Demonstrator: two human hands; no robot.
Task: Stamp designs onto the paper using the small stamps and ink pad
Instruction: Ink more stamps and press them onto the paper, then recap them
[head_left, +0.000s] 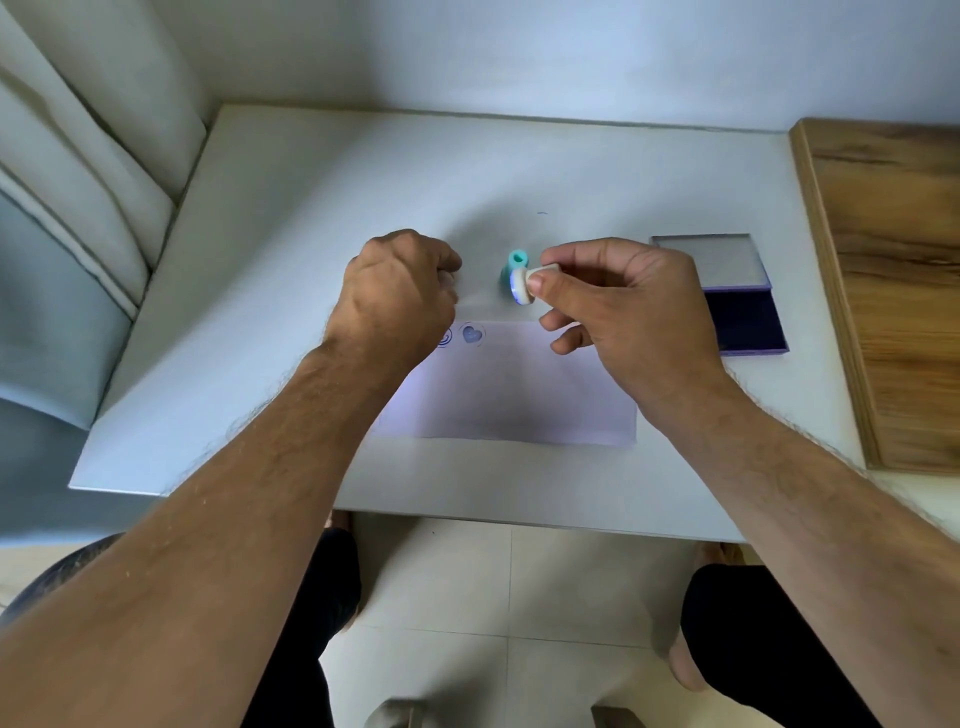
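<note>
On the left, the left hand (400, 291) hovers over the far left corner of the paper (511, 387), its fingers curled in tight toward the palm; whether they pinch something small cannot be told, since the knuckles hide the fingertips. Just under its wrist edge sit two blue-purple prints on the paper: a spiral print (445, 339), half covered by the hand, and a heart print (471, 334) beside it. Further right, one teal stamp (514, 264) stands upright on the white table (270, 291), just beyond the paper's far edge. The right hand (623, 306) pinches one white stamp (524, 285) between thumb and forefinger (its inked round face turned toward the left), held above the table close in front of the teal one; the other fingers curl loosely below. At the far right lies one open ink pad (748, 321), lid raised, dark pad exposed, well apart from the paper.
</note>
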